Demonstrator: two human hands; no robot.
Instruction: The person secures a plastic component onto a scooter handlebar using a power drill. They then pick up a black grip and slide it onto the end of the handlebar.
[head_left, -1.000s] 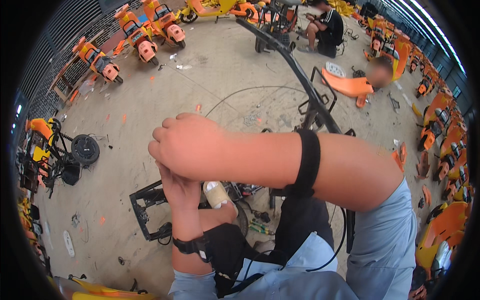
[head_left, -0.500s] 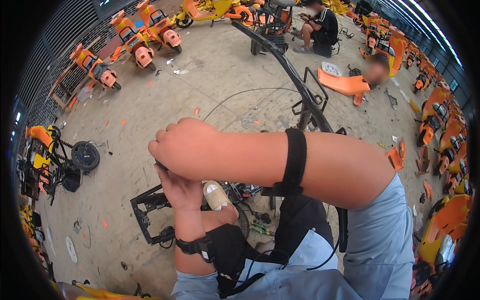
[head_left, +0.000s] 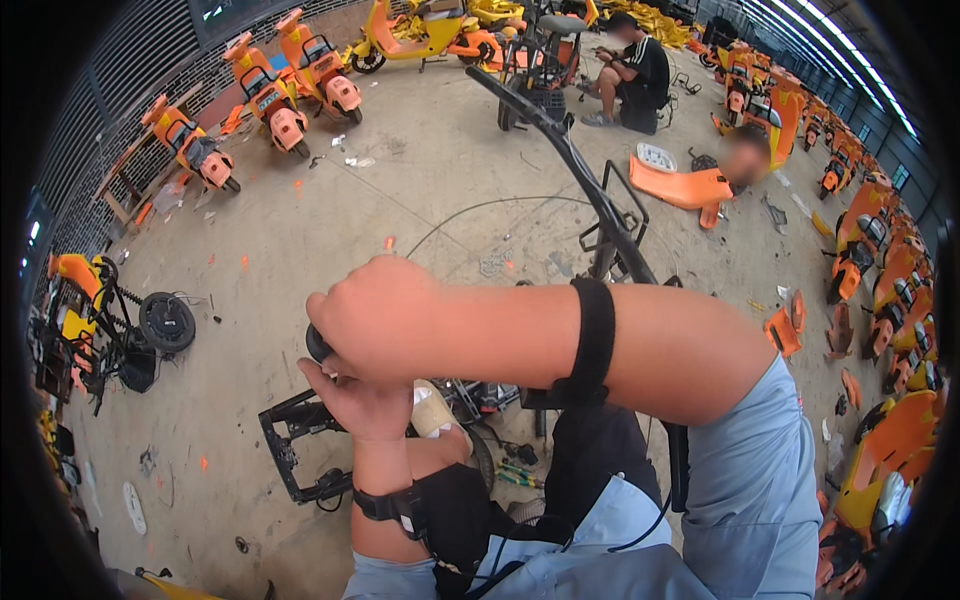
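My right hand (head_left: 385, 320) reaches across from the right and is closed over the black grip end (head_left: 318, 346) of a scooter handlebar (head_left: 560, 150). My left hand (head_left: 365, 402) comes up from below and clasps the same grip end just under the right hand, the two hands touching. The black handlebar runs up and away from the hands to its far end at the top middle. Most of the grip is hidden by my fingers. Both wrists wear black straps.
A black metal frame (head_left: 290, 450) lies on the concrete floor under my hands. A loose wheel (head_left: 165, 320) lies at the left, orange scooters (head_left: 300, 80) stand at the back, and orange panels (head_left: 880, 440) are piled at the right. One person sits (head_left: 630, 80) at the top; another crouches by an orange panel (head_left: 680, 185).
Both hands keep their hold on the grip end and have sunk slightly in the picture. The view has shifted a little.
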